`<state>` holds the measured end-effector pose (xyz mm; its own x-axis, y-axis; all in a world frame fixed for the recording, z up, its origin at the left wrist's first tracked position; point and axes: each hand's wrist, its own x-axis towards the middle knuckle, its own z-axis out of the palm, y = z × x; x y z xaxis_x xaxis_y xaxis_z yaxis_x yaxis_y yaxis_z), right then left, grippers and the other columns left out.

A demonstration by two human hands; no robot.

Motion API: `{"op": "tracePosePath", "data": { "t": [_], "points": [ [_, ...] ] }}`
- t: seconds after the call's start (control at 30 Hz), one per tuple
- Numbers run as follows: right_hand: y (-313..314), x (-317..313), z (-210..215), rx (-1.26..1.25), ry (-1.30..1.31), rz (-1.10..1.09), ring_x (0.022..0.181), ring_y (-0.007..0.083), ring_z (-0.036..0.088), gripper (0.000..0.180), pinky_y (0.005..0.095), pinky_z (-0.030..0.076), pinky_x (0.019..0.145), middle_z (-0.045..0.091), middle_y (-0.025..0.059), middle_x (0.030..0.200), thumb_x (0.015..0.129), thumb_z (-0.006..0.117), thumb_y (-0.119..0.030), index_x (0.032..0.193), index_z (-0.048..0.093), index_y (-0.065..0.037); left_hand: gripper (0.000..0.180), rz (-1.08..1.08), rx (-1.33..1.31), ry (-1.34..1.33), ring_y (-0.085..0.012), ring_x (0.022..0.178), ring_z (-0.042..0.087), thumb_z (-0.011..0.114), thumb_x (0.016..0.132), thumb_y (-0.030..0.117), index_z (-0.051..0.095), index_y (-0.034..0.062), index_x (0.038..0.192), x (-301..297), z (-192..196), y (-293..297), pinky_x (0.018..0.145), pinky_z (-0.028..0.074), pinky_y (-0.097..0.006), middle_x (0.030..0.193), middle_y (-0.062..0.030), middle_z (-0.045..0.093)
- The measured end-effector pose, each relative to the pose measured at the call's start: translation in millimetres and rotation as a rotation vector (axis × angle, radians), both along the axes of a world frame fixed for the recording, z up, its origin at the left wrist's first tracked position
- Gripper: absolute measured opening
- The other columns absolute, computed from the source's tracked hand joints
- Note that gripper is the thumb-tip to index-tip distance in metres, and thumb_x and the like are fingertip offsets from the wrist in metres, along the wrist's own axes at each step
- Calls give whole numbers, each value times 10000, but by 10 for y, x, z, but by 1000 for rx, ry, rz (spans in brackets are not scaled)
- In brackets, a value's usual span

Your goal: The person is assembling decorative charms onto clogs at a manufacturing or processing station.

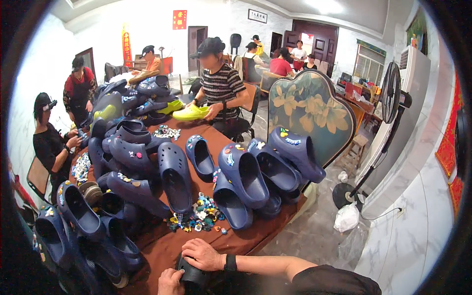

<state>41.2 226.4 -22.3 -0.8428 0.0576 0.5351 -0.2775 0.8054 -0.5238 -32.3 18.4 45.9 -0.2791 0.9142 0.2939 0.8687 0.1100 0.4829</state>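
A dark clog (194,279) is between my two hands at the table's near edge, cut off by the lower rim. My right hand (204,254), with a black band on its wrist, curls over the top of the clog. Along the clog's left side my left hand (170,282) grips it, the thumb near a small light spot. Just beyond lies a loose heap of small colourful shoe charms (202,215). A navy clog (175,179) with bare vent holes lies behind that heap, and a charm-covered navy clog (244,174) sits to its right.
Piles of navy clogs (81,216) crowd the brown-covered table (268,238) on the left. Across it, a seated person (219,83) holds a lime-green clog (191,113). Other people stand or sit farther back. A flowered panel (307,115) and a standing fan (392,93) are at right.
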Motion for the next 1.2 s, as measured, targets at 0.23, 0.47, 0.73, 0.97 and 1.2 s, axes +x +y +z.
{"op": "tracePosePath", "data": {
  "t": [0.23, 0.47, 0.73, 0.97, 1.2],
  "points": [
    [14, -7, 2, -13, 96, 11, 1027, 298, 538, 153, 426, 419, 917, 577, 107, 1026, 860, 569, -193, 927, 590, -57, 337, -85, 9, -255, -353, 736, 546, 563, 692, -48, 656, 7, 1011, -211, -24, 53, 652, 439, -406, 810, -167, 530],
    [57, -49, 13, 3, 109, 104, 1026, 285, 541, 143, 420, 429, 907, 582, 100, 1011, 833, 585, -176, 901, 605, -51, 581, -102, -556, -552, -336, 1196, 502, 750, 689, 184, 602, 110, 1247, -659, -316, -89, 1014, 380, -453, 1281, -174, 513],
    [73, -33, 53, 21, 110, 125, 1018, 279, 540, 137, 423, 432, 895, 581, 88, 996, 827, 602, -186, 901, 620, -72, 576, -73, -23, -421, -255, 1050, 538, 686, 702, -29, 550, 14, 1260, -83, 69, -192, 863, 443, -345, 1156, -126, 536],
    [-1, -159, 200, -25, 54, 285, 908, 282, 583, 101, 409, 460, 841, 620, 90, 878, 813, 622, -166, 835, 655, -73, 671, -39, 1, -493, -379, 1269, 443, 778, 711, 131, 517, 84, 1328, -53, -295, -433, 1063, 353, -468, 1358, -190, 478],
    [426, -262, 459, -269, -406, 410, 908, 259, 646, 158, 350, 503, 830, 674, 128, 937, 871, 655, -137, 951, 683, -4, 792, 67, -115, -483, -385, 1350, 354, 690, 866, 308, 269, -20, 1452, 79, -207, -492, 1121, 300, -421, 1433, -261, 369]
  ]
}}
